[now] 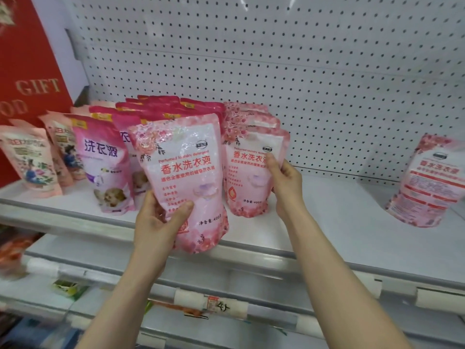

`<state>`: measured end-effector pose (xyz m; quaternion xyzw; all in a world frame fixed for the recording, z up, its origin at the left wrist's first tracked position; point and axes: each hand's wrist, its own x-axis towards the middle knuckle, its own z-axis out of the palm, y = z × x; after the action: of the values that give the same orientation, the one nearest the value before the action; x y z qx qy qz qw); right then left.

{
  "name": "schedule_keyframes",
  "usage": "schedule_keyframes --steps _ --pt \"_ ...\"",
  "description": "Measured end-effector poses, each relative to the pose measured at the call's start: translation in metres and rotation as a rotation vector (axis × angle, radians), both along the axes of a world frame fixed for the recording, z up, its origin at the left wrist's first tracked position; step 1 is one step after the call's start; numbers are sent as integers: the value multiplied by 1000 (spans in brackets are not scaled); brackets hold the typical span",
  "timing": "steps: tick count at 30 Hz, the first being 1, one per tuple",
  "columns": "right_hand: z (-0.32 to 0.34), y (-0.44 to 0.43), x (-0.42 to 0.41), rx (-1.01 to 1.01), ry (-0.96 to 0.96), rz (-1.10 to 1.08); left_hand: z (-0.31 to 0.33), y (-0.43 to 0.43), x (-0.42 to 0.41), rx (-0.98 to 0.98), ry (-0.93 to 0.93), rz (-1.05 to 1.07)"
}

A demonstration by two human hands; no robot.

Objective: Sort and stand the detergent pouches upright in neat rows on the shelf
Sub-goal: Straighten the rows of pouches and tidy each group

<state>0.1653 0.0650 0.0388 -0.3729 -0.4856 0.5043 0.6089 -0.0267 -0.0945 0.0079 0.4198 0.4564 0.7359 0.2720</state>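
My left hand (161,220) grips a light pink floral detergent pouch (183,172) by its lower left side, holding it upright in front of the shelf edge. My right hand (284,182) holds the right edge of the front pouch (247,182) in a standing row of the same pink floral pouches. Left of them stand magenta pouches (100,159) in rows, and further left peach pouches (32,165) with a figure print. One more pink floral pouch (427,182) leans alone at the far right of the white shelf (339,222).
A white pegboard wall (276,71) backs the shelf. A red gift box (27,71) stands at the far left. Below the shelf's front rail (302,263) runs a lower shelf with price tag holders (214,303) and blurred goods at the lower left.
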Motion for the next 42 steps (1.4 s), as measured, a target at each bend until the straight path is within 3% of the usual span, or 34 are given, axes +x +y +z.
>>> schedule_keyframes --steps 7,9,12,14,17,18,22,28,32,42 --pt "16 -18 6 4 -187 -24 3 9 19 -34 49 -99" --pt "30 -27 18 161 -320 -172 4 9 24 -49 76 -134" --pt "72 -53 36 563 -401 -308 8 10 36 -51 127 -207" --pt "97 -73 42 749 -615 -233 11 15 51 -48 162 -274" --pt "114 -85 54 767 -1028 -173 16 25 79 -46 226 -391" --pt "117 -84 62 727 -1049 -181 18 29 89 -46 256 -426" --pt "129 -71 108 619 -826 -164 40 46 117 0 463 -457" --pt "146 -25 147 579 -837 -259 117 92 88 223 1109 208" --pt "134 21 140 598 -974 -254 140 122 69 23 1433 206" --pt "100 110 104 618 -1038 -145 127 144 64 45 1389 307"
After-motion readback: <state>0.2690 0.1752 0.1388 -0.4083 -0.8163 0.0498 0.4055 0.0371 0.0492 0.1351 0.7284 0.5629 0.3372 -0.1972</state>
